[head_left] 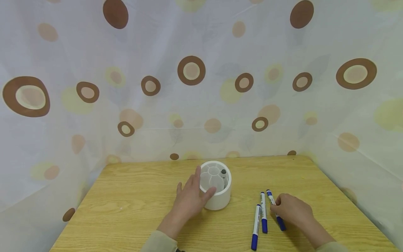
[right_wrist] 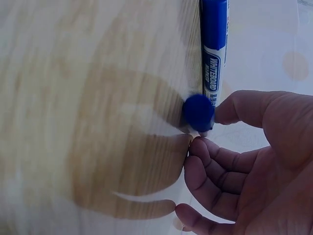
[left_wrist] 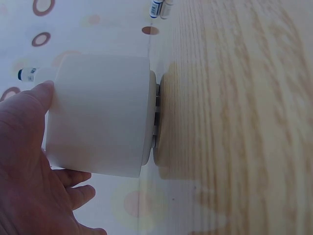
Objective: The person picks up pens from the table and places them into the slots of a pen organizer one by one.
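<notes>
Item, right hand (head_left: 294, 210): thumb and forefinger pinch one marker (head_left: 280, 223) partway along its barrel, lower right of the frame; I judge that the hold leaves both ends free. In my right-wrist view its round blue end faces the lens, blurred.

Item, left hand (head_left: 189, 199): grasping the white holder (head_left: 218, 203), just below the centre of the frame, thumb at the near side of the rim, fingers spread along the left wall. To me it looks like a steadying grip, as the holder stands upright on the table.

Item, holder: a smooth, matt, squat cylinder, probably plastic. Inside, thin dividers run out from a central ring. One dark-tipped marker (head_left: 224, 172) stands in a compartment at the right, its tip above the rim in my left-wrist view.

Item, loose markers, two: the middle marker (head_left: 263, 211) and the leftmost marker (head_left: 256, 226), lying side by side, blue caps toward the bottom edge; white glossy barrels, "WHITEBOARD" legible on one from the right wrist. Perhaps laid within the right hand's reach.

Item, table (head_left: 132, 210): yellowish, wood-grained.

Item, backdrop (head_left: 214, 38): pale, creased sheeting with brown rings and pastel spots; cloth or plastic, I cannot tell.
</notes>
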`<act>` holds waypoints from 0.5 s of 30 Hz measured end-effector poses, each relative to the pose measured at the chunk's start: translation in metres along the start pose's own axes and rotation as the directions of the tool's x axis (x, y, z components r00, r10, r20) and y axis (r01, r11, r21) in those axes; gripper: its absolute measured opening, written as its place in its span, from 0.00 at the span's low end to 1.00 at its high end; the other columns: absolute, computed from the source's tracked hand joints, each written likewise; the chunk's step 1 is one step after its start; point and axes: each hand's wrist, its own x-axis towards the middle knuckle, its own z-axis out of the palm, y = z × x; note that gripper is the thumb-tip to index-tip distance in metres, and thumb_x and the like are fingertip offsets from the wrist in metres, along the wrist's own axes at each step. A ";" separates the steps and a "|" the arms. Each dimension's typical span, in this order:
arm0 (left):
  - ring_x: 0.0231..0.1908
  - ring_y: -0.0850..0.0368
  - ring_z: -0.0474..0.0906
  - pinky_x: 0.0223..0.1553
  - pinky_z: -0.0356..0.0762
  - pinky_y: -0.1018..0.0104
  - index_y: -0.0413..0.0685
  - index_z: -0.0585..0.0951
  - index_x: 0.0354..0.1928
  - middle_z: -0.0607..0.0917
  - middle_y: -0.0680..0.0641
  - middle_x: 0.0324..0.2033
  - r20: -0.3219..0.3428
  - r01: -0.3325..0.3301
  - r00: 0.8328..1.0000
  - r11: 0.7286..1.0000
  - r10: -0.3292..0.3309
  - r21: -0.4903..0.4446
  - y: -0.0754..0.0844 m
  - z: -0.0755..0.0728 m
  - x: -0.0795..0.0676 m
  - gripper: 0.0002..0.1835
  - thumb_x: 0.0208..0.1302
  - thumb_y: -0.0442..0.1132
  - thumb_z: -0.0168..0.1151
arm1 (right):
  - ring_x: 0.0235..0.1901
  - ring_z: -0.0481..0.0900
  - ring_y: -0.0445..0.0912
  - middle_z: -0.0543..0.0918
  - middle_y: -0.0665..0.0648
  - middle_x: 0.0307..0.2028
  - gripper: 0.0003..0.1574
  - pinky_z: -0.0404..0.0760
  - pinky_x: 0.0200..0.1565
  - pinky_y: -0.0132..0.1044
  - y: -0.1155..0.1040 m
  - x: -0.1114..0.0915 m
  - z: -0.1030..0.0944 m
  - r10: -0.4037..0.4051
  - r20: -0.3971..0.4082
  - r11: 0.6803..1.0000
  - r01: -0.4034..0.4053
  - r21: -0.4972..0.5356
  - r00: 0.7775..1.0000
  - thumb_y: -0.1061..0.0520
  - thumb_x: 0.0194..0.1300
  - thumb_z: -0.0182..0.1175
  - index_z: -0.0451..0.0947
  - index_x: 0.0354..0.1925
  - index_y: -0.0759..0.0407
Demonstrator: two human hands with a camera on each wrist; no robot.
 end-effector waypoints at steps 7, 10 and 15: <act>0.79 0.36 0.67 0.80 0.44 0.24 0.45 0.47 0.90 0.69 0.33 0.79 0.001 0.001 1.000 1.000 -0.001 0.002 0.001 -0.001 0.001 0.54 0.81 0.71 0.55 | 0.24 0.75 0.46 0.78 0.50 0.25 0.12 0.70 0.27 0.37 0.008 0.003 0.001 -0.007 -0.028 1.000 0.006 -0.014 1.000 0.50 0.72 0.66 0.82 0.35 0.57; 0.79 0.36 0.67 0.80 0.44 0.24 0.45 0.47 0.90 0.69 0.33 0.79 -0.001 0.001 1.000 1.000 -0.001 0.001 0.000 -0.001 0.001 0.54 0.81 0.71 0.55 | 0.24 0.75 0.46 0.77 0.51 0.25 0.13 0.70 0.27 0.37 0.008 0.003 0.000 0.006 -0.029 1.000 -0.007 -0.018 1.000 0.50 0.72 0.66 0.82 0.35 0.58; 0.79 0.36 0.68 0.80 0.44 0.24 0.45 0.47 0.90 0.69 0.33 0.79 0.000 0.005 1.000 1.000 -0.005 0.004 0.000 -0.001 0.001 0.55 0.80 0.72 0.55 | 0.27 0.76 0.47 0.79 0.52 0.27 0.15 0.72 0.29 0.39 0.009 0.003 -0.005 0.054 -0.011 0.998 -0.054 0.012 0.998 0.49 0.72 0.66 0.84 0.39 0.61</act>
